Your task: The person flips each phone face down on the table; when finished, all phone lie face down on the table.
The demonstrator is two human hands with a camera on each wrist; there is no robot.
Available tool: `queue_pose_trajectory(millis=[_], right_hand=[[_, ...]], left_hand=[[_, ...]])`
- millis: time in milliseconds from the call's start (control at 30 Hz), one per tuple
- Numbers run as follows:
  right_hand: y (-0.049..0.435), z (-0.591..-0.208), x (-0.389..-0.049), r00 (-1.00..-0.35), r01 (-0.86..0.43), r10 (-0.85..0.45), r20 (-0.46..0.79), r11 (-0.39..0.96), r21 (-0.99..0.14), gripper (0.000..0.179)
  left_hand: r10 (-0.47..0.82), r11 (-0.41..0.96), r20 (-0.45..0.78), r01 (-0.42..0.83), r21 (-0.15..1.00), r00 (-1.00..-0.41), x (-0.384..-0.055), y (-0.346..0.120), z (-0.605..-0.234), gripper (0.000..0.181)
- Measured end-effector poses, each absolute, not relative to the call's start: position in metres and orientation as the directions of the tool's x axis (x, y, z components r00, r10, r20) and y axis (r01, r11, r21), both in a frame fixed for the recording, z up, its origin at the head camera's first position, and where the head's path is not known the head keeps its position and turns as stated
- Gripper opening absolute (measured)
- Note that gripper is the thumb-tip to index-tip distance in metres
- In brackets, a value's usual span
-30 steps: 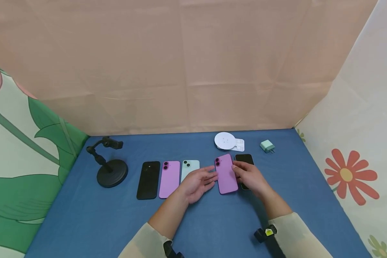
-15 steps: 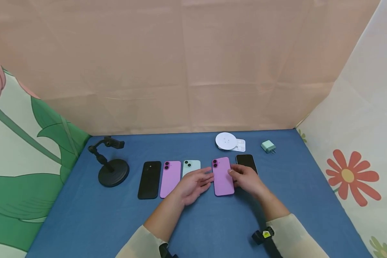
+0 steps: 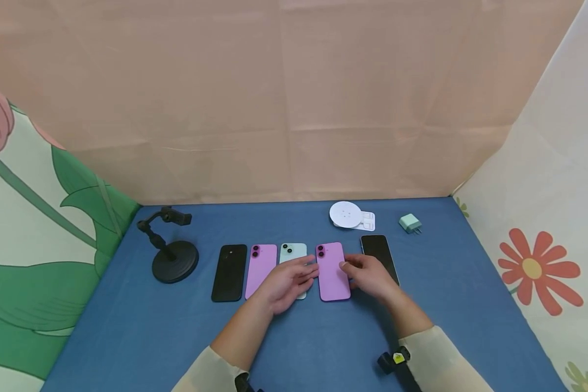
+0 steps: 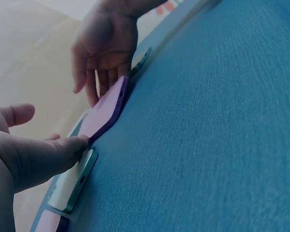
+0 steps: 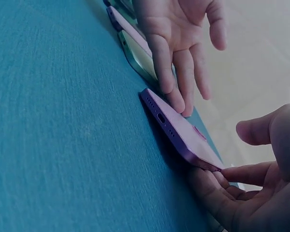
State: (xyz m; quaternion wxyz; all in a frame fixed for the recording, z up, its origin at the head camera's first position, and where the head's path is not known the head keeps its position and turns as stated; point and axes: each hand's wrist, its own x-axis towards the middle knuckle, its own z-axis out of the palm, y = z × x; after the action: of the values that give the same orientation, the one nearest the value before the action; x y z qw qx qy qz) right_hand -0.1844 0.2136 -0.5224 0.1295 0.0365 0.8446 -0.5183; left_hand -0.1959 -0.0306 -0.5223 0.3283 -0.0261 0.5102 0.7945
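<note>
In the head view, a pink phone [image 3: 333, 272] lies camera side up between the hands. My right hand [image 3: 369, 276] holds its right edge with curled fingers, some tucked under that edge in the right wrist view. That side of the phone [image 5: 179, 125] looks tilted up off the cloth. My left hand [image 3: 286, 284] has its fingers stretched out at the phone's left edge; its fingertips [image 4: 79, 143] are at or close to that edge. A mint-green phone [image 3: 294, 250], partly hidden by the left hand, lies just left of the pink one.
Further left lie a second pink phone [image 3: 262, 269] and a black phone [image 3: 229, 272]. A black stand [image 3: 175, 262] stands beyond them. A dark phone [image 3: 379, 253] lies right of the right hand. Behind are a white round disc [image 3: 345, 214] and a green plug adapter [image 3: 410, 223].
The pink phone has moved left and down toward the cloth, and straightened beside the mint-green phone. Both hands shifted left with it. More of the dark phone at right shows.
</note>
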Motion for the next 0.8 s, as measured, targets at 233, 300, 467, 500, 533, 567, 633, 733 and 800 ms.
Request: queue_pose_trajectory(millis=[233,300,467,500,533,567,633,733,800], right_hand=[[0.206,-0.522,-0.184,-0.965,0.177,-0.085,-0.249,0.49,-0.854,0.053],[0.205,-0.522,-0.184,-0.965,0.176,-0.083,-0.248,0.496,-0.851,0.054],[0.202,-0.522,-0.184,-0.966,0.175,-0.077,-0.246,0.505,-0.845,0.053],[0.202,-0.522,-0.184,-0.967,0.175,-0.075,-0.245,0.507,-0.844,0.053],[0.202,-0.522,-0.183,-0.968,0.17,-0.076,-0.241,0.51,-0.843,0.053],[0.203,-0.522,-0.183,-0.969,0.165,-0.076,-0.236,0.516,-0.841,0.053],[0.203,-0.522,-0.182,-0.971,0.163,-0.068,-0.231,0.521,-0.838,0.052],[0.204,-0.523,-0.18,-0.972,0.163,-0.059,-0.225,0.52,-0.839,0.05],[0.205,-0.522,-0.179,-0.972,0.169,-0.056,-0.229,0.512,-0.842,0.049]], left_hand=[[0.475,-0.228,-0.386,-0.535,0.814,-0.791,-0.195,-0.036,-0.52,0.052],[0.472,-0.219,-0.385,-0.528,0.821,-0.793,-0.195,-0.037,-0.518,0.052],[0.475,-0.218,-0.374,-0.518,0.827,-0.796,-0.194,-0.04,-0.516,0.053],[0.476,-0.219,-0.373,-0.518,0.827,-0.797,-0.194,-0.04,-0.516,0.053],[0.476,-0.22,-0.373,-0.519,0.826,-0.796,-0.194,-0.04,-0.516,0.054],[0.477,-0.219,-0.374,-0.519,0.826,-0.796,-0.194,-0.04,-0.516,0.054],[0.477,-0.216,-0.375,-0.519,0.827,-0.795,-0.194,-0.04,-0.515,0.054],[0.474,-0.207,-0.374,-0.513,0.833,-0.797,-0.193,-0.039,-0.516,0.054],[0.47,-0.196,-0.373,-0.507,0.839,-0.8,-0.193,-0.039,-0.516,0.054]])
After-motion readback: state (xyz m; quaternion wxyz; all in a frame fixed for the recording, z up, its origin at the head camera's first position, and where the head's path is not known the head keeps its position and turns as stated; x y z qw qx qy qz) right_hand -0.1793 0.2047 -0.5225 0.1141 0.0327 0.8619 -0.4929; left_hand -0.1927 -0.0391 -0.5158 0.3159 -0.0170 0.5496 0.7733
